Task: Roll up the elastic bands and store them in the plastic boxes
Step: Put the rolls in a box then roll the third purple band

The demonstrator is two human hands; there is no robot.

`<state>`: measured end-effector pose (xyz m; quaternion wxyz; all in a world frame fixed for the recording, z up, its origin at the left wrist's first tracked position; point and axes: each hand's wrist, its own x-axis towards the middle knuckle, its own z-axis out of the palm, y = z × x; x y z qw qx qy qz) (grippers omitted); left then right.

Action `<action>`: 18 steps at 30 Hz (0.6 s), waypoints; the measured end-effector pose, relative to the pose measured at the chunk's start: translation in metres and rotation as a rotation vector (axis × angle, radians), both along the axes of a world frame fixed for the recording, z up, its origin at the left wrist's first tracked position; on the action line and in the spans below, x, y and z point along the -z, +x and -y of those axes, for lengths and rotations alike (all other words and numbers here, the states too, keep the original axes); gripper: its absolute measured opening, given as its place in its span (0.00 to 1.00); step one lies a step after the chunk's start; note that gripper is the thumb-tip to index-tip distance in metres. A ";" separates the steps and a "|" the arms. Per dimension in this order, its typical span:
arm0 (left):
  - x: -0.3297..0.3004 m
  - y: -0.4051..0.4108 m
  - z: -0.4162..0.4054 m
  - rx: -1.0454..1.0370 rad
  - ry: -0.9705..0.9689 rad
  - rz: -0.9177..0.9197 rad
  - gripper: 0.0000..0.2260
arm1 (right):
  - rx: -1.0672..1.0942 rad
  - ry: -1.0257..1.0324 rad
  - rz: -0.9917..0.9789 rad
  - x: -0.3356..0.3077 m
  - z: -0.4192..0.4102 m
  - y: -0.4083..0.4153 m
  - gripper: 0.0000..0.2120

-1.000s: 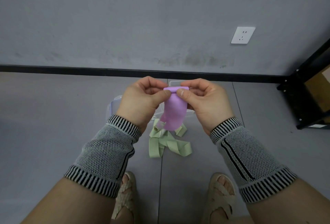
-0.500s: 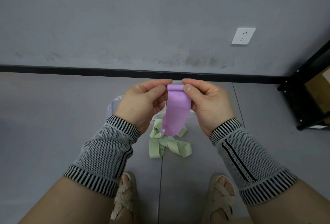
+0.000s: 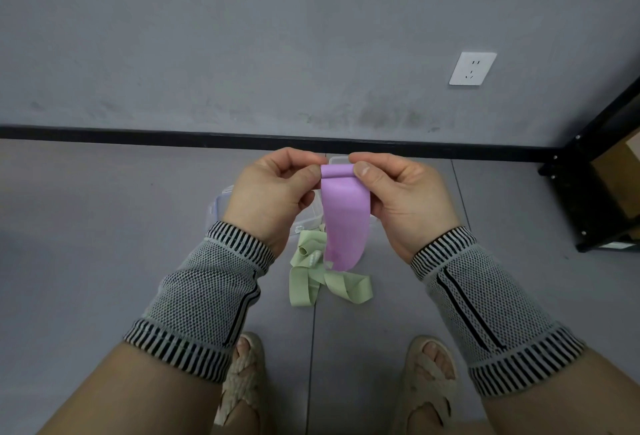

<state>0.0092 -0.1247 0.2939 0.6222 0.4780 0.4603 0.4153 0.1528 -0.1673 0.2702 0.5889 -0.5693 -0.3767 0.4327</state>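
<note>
Purple elastic band (image 3: pixel 343 223) hangs in the air between both hands, above the floor (image 3: pixel 104 244), its top edge turned into a small tight roll with most of its length still dangling. On the left, the left hand (image 3: pixel 273 192) pinches the roll's left end between thumb and forefinger. Behind the hands, the clear plastic boxes (image 3: pixel 221 207) sit on the floor, mostly hidden. Just nearer, a green elastic band (image 3: pixel 311 282) lies loose and tangled on the floor. On the right, the right hand (image 3: pixel 405 195) pinches the roll's other end. Compared with a second ago the hanging tail looks longer and the hands sit higher, so rolling seems to have been restarted; storage remains well ahead.
</note>
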 end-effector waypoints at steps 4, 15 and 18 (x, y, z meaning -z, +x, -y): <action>0.001 0.001 0.000 -0.008 0.012 -0.011 0.10 | -0.011 0.007 0.033 -0.001 0.001 -0.001 0.07; 0.001 0.005 0.002 0.024 -0.019 -0.088 0.03 | 0.063 0.069 0.254 -0.006 0.002 -0.006 0.10; 0.003 0.001 0.001 0.019 0.059 -0.162 0.04 | 0.033 0.047 0.214 -0.003 0.002 -0.006 0.10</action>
